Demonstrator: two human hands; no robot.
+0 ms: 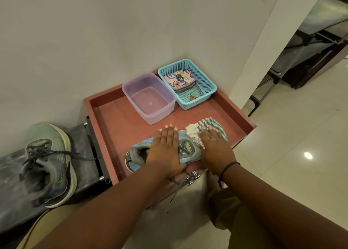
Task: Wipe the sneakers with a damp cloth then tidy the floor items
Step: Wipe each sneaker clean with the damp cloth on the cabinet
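Your flat left hand (165, 147) is pinning 1 light-blue mesh sneaker (185, 150); your right hand (212, 145) is pressing the striped cloth (209, 125) near the red-brown tray-top table's (113, 120) right rim.

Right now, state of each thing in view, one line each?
Blue sneaker: on the red tray, lying on its side, laces loose.
Cloth: pressed on the sneaker's toe.
Left hand: flat on the sneaker.
Right hand: flat on the cloth.
Clear tub: open, lidless.
Blue basket: holds a patterned pouch.
Green sneaker: upright, off the tray.
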